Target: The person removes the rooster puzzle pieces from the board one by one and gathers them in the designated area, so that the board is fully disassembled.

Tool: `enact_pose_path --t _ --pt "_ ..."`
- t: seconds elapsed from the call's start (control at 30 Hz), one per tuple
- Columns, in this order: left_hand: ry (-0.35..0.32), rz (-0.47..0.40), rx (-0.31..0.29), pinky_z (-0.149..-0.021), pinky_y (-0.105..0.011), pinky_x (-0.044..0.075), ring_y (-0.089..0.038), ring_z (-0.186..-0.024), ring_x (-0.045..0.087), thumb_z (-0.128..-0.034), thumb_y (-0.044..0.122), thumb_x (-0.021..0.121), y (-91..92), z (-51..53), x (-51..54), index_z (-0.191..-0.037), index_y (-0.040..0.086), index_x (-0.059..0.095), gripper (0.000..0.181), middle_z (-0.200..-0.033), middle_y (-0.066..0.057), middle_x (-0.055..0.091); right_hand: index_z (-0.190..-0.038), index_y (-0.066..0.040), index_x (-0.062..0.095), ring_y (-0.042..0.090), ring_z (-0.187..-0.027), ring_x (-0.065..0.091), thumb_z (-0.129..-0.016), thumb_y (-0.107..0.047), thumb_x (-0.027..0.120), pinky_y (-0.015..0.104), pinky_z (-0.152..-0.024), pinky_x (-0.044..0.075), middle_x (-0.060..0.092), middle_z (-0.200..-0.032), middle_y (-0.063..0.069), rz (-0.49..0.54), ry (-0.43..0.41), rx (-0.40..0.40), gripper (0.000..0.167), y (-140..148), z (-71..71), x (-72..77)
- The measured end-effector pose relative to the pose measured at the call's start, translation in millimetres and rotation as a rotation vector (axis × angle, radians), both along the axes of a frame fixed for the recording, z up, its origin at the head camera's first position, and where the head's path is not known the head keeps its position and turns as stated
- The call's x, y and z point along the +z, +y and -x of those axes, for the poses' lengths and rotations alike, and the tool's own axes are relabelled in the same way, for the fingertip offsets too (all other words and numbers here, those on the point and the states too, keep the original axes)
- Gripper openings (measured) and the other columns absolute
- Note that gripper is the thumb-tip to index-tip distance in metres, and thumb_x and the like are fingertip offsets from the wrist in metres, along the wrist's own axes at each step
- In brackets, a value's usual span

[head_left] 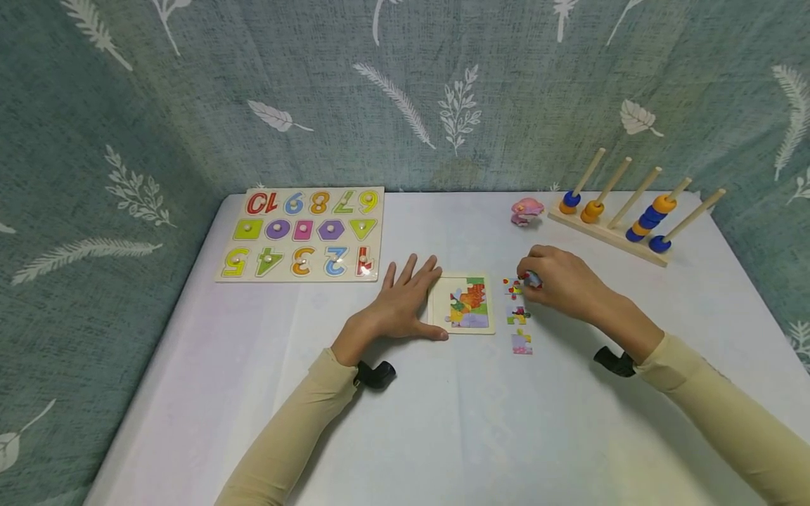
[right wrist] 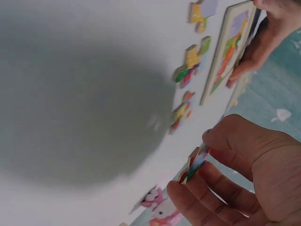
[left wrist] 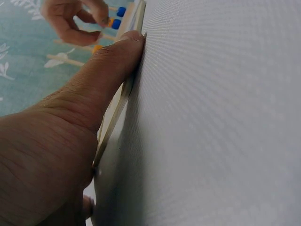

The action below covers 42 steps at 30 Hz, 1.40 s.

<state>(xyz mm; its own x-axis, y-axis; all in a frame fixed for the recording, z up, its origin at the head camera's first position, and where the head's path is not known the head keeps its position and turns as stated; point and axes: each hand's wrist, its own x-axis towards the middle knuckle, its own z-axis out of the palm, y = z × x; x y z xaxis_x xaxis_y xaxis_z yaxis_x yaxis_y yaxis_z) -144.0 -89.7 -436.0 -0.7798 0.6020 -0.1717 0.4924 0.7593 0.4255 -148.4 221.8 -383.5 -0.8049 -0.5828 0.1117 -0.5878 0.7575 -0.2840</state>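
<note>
A small square puzzle tray [head_left: 440, 295] lies on the table, its right part filled with joined pieces of a colourful picture and its left part bare wood. My left hand [head_left: 400, 308] rests at the tray's left side with fingers spread, the thumb [left wrist: 120, 56] along the near edge. Right of the tray, my right hand [head_left: 563, 282] pinches a puzzle piece [right wrist: 198, 161] between thumb and fingers, just off the table; a second piece may be stacked with it. Loose puzzle pieces stand in a column beside the tray: top [head_left: 512, 288], middle [head_left: 517, 316], bottom [head_left: 522, 343].
A wooden number-and-shape board [head_left: 304, 246] lies at the back left. Behind my right hand stands a pink toy figure [head_left: 526, 211]. At the back right is a peg stand [head_left: 607, 237] with blue and orange beads. A patterned cloth backdrop [head_left: 405, 98] rises behind the table.
</note>
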Motion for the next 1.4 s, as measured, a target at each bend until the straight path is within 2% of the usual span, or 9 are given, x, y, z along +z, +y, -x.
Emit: enact_pose_path --t 0.37,0.7,0.9,1.13,1.4 --pt "0.000 -0.001 0.004 -0.116 -0.054 -0.013 -0.029 -0.152 -0.012 -0.0747 0.066 0.077 -0.8 -1.4 0.2 -0.161 0.011 0.016 0.119 -0.168 -0.003 -0.001 -0.091 -0.006 0.074 0.020 -0.073 0.054 -0.076 0.002 0.077 0.037 -0.064 0.047 0.062 -0.085 0.006 -0.044 -0.021 -0.010 0.017 10.5 1.1 -9.4" --pt "0.011 0.004 0.005 -0.116 -0.055 -0.013 -0.029 -0.152 -0.012 -0.0742 0.067 0.077 -1.6 -1.2 0.2 -0.161 0.011 0.015 0.121 -0.168 -0.003 -0.001 -0.091 -0.006 0.074 0.023 -0.080 0.061 -0.075 0.001 0.078 0.044 -0.070 0.053 0.063 -0.086 0.005 -0.067 -0.048 -0.014 0.018 12.1 1.6 -15.0" --pt "0.013 -0.004 -0.001 -0.116 -0.055 -0.012 -0.029 -0.152 -0.012 -0.0743 0.067 0.077 -1.6 -1.1 0.4 -0.161 0.011 0.015 0.121 -0.168 -0.003 -0.001 -0.093 -0.005 0.075 0.025 -0.083 0.062 -0.077 0.003 0.077 0.046 -0.074 0.053 0.065 -0.088 0.006 -0.057 -0.070 -0.015 0.018 14.5 0.5 -15.8" --pt "0.004 -0.021 -0.006 -0.116 -0.056 -0.013 -0.030 -0.152 -0.012 -0.0749 0.066 0.077 -1.8 -1.1 0.4 -0.161 0.010 0.016 0.120 -0.168 -0.003 -0.001 -0.097 -0.002 0.077 0.024 -0.082 0.062 -0.080 0.005 0.076 0.044 -0.072 0.052 0.066 -0.091 0.009 -0.044 -0.090 -0.007 0.018 16.5 -0.6 -15.8" --pt "0.002 -0.015 -0.006 -0.116 -0.055 -0.014 -0.029 -0.152 -0.013 -0.0743 0.066 0.078 -1.0 0.1 -2.9 -0.161 0.011 0.016 0.120 -0.168 -0.003 -0.001 -0.100 -0.003 0.076 0.028 -0.093 0.064 -0.081 0.005 0.076 0.048 -0.080 0.054 0.068 -0.098 0.010 -0.008 -0.091 0.006 0.021 20.7 -0.5 -18.0"
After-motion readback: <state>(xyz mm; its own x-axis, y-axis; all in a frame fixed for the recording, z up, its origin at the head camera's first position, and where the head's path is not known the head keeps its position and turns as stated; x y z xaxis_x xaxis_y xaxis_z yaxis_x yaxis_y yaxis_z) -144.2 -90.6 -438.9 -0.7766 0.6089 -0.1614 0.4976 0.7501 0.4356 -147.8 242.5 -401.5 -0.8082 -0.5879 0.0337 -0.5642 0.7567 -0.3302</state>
